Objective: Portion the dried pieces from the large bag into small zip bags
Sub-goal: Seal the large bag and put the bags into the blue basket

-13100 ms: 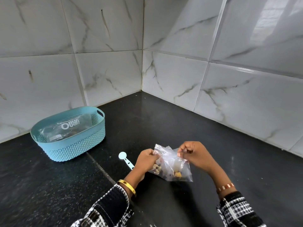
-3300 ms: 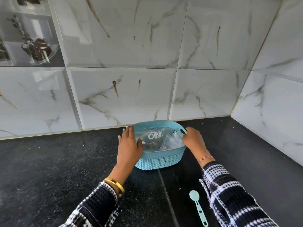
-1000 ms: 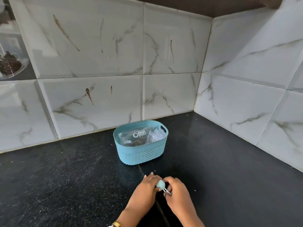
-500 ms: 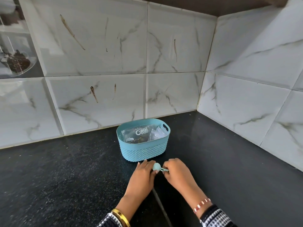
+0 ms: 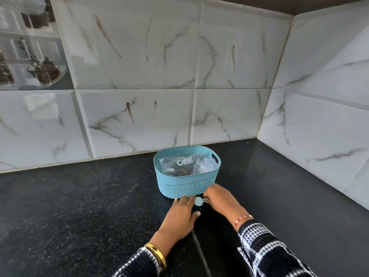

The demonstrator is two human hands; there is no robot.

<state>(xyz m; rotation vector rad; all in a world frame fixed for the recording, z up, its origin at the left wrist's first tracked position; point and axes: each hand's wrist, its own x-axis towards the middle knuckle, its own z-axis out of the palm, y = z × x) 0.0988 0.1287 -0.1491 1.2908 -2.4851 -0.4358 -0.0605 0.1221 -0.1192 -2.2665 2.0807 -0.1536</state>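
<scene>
A blue woven-pattern basket (image 5: 187, 186) stands on the black counter near the back wall. Inside it lie the large clear bag (image 5: 179, 163) with white lettering and a small zip bag (image 5: 203, 166) at its right. Just in front of the basket my right hand (image 5: 221, 200) pinches the handle of a small light-blue measuring spoon (image 5: 198, 201). My left hand (image 5: 180, 214) lies flat on the counter with fingers straight, its fingertips beside the spoon's bowl.
The black speckled counter (image 5: 79, 216) runs left and right, with a seam (image 5: 199, 248) toward me. White marble tile walls (image 5: 139, 108) close the back and the right side, meeting in a corner at the back right.
Both hands with the spoon have moved forward across the counter, from well short of the basket to right against its front wall.
</scene>
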